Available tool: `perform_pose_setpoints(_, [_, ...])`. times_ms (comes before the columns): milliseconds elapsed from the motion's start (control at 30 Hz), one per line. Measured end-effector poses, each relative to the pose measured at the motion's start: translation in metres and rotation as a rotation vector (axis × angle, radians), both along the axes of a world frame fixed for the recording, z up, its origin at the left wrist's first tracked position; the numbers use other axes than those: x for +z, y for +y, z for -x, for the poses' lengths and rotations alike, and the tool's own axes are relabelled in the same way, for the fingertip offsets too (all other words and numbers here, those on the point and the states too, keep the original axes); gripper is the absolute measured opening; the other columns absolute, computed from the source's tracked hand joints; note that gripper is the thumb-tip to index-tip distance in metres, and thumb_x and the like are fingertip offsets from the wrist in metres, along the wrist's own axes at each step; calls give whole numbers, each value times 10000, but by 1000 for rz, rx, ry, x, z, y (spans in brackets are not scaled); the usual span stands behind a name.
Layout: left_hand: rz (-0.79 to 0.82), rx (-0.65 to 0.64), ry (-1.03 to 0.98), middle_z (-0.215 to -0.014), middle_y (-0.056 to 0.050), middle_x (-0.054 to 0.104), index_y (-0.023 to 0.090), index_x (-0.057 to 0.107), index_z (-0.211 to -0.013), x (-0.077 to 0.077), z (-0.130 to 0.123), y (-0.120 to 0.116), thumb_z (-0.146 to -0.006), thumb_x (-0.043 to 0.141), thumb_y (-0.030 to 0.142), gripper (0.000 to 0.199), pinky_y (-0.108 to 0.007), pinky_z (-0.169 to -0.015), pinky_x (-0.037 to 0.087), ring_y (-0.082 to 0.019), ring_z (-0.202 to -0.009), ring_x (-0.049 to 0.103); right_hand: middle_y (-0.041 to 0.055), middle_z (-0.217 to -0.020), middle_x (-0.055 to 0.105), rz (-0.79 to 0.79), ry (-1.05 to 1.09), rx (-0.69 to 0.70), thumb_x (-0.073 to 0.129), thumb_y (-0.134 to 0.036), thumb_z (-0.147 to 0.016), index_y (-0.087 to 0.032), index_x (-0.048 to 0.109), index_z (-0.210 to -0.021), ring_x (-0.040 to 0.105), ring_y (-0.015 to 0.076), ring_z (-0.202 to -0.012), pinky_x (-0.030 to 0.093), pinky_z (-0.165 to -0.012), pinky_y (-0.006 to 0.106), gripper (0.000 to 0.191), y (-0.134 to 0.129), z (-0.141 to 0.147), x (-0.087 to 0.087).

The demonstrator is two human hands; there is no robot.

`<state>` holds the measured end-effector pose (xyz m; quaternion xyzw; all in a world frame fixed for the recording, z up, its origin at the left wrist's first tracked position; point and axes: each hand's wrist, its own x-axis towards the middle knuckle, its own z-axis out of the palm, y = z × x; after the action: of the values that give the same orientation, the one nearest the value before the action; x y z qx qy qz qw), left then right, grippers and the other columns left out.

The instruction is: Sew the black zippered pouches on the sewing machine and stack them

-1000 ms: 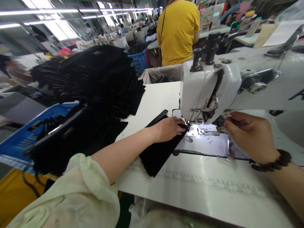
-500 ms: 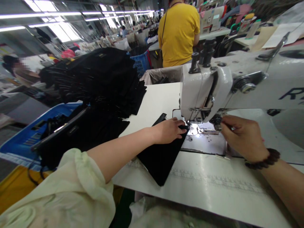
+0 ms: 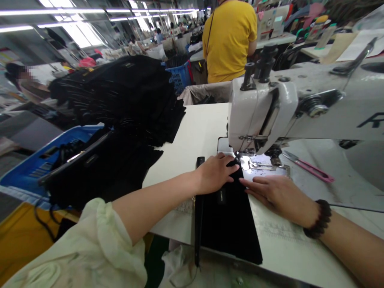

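A black fabric piece point(image 3: 231, 228) with a small label lies under the needle area of the white sewing machine point(image 3: 261, 116), its lower end reaching past the table's front edge. My left hand point(image 3: 214, 174) rests on its upper part, fingers spread, just left of the presser foot. My right hand point(image 3: 273, 194) lies with fingers stretched out, fingertips touching the fabric's right edge. A long black strip point(image 3: 198, 216) runs along the fabric's left side. Pink-handled scissors point(image 3: 310, 166) lie on the machine bed behind my right hand.
A tall pile of black fabric pieces point(image 3: 120, 92) stands at the left, beside a blue basket point(image 3: 27, 164) holding more black pieces. Beyond the table point(image 3: 202, 120) are a cloth-lined bin point(image 3: 216, 91), another blue basket point(image 3: 179, 78) and a person in a yellow shirt point(image 3: 229, 42).
My right hand has left the machine's knob area and come down to the fabric's edge. The fabric has turned, its lower end swinging right and toward me. The scissors have come into view.
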<state>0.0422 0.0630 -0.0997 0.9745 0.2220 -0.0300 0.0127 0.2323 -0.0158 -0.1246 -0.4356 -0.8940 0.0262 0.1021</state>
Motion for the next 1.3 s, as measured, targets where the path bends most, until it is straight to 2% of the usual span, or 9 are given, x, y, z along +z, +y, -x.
perform_pose_setpoints(133, [33,4,53,-1225,-166,443,96,484,-1159,12,-1,-11,-841,462,326,393,-367,-917,357,-257,-1135,417,-5,-637,554,-8,-20,-18,379,-283,-880,-203,576,-1047,501,109,-527,275,-476,257,271,0,2,1])
perform_pose_setpoints(267, [145,-33,61,-1330,-240,292,25,374,-1237,28,13,-65,-695,521,588,795,-475,-945,317,-352,-1202,322,12,-692,571,3,-67,-49,411,-262,-863,-185,555,-1064,543,137,-591,325,-499,256,259,-5,0,11])
perform_pose_setpoints(400, [226,-96,-31,-1322,-205,334,13,399,-1218,28,38,-101,-811,482,275,491,-452,-1002,257,-309,-1229,302,10,-703,578,24,-103,-66,540,-220,-779,-198,605,-918,545,146,-564,363,-502,267,155,-30,0,29])
perform_pose_setpoints(567, [721,198,-424,-1193,-102,514,88,486,-1161,26,59,-92,-877,348,240,351,-286,-948,353,-182,-1107,469,45,-763,582,-40,67,76,525,-241,-777,-144,556,-928,539,161,-637,422,-595,300,182,-79,19,32])
perform_pose_setpoints(767, [1054,554,-764,-730,-31,610,86,586,-827,10,68,-91,-854,390,349,329,-242,-618,438,-156,-692,569,106,-826,576,-312,256,-103,373,-115,-834,-86,508,-995,509,173,-705,414,-620,309,212,-100,40,10])
perform_pose_setpoints(900, [787,514,-697,-872,-63,631,91,593,-905,22,66,-97,-840,386,256,273,-293,-749,460,-186,-827,583,79,-702,557,-338,304,-23,411,-61,-809,-83,551,-925,468,158,-626,384,-557,301,183,-103,43,8])
perform_pose_setpoints(1033, [376,168,-423,-1201,-128,502,63,504,-1127,33,52,-115,-784,343,81,379,-349,-995,335,-197,-1147,431,87,-697,556,-357,328,40,456,-29,-774,-63,556,-910,468,159,-638,383,-565,311,172,-110,41,7])
perform_pose_setpoints(1133, [235,49,-312,-1259,-133,445,60,431,-1203,26,42,-128,-793,325,54,423,-365,-1010,327,-196,-1185,389,85,-695,557,-371,380,41,497,-6,-737,-91,553,-814,456,151,-632,383,-561,310,128,-115,40,1])
perform_pose_setpoints(1300, [155,-3,-335,-1195,-97,517,95,513,-1113,11,42,-133,-827,356,114,327,-383,-995,349,-198,-1145,439,79,-767,585,-396,403,16,524,-23,-732,-129,551,-855,477,146,-683,403,-609,319,164,-118,39,-5])
